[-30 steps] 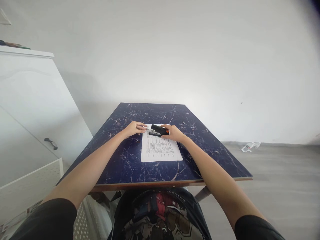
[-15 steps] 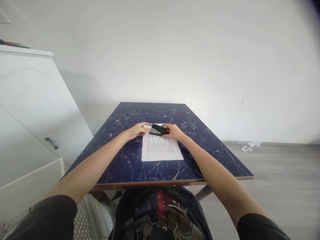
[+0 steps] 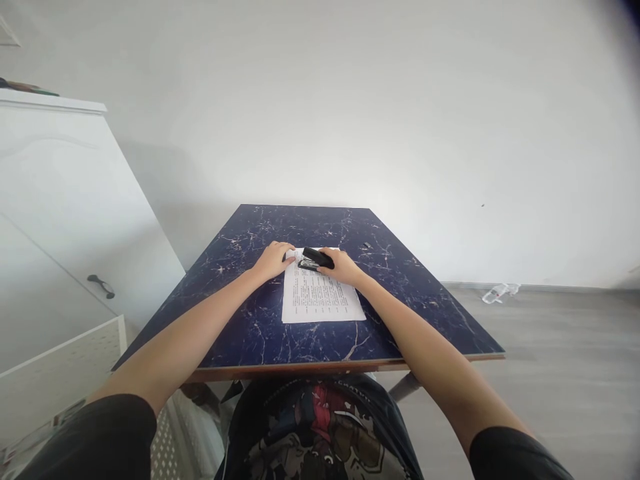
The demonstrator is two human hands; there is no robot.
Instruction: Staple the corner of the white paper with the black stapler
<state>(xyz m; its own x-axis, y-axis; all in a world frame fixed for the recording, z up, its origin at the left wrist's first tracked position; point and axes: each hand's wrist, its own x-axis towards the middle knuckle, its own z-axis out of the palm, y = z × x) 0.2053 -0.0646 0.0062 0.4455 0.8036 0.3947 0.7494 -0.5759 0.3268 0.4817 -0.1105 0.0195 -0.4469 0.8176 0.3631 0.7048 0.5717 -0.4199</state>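
A black stapler (image 3: 317, 257) is held over the upper part of a printed paper sheet or stack (image 3: 320, 300) on the table. My right hand (image 3: 343, 267) wraps round the stapler's rear end, hiding that end. The stapler's front jaw gapes toward the left, with a metallic strip showing between its halves. At the upper left edge of the paper, my left hand (image 3: 274, 259) rests with thumb and fingers apart. Its thumb touches the paper's edge, and it is clear of the stapler.
The dark blue marbled table (image 3: 240, 333) stands against a white wall. A small dark object (image 3: 367, 246) lies on it, beyond my right hand. To the left is a white cabinet (image 3: 60, 200) with a dark handle. Clear plastic packaging (image 3: 500, 293) lies on the floor at right.
My left hand has drawn back left from the stapler's front to the paper's edge. My right hand has closed further over the stapler's rear, covering the orange part seen before.
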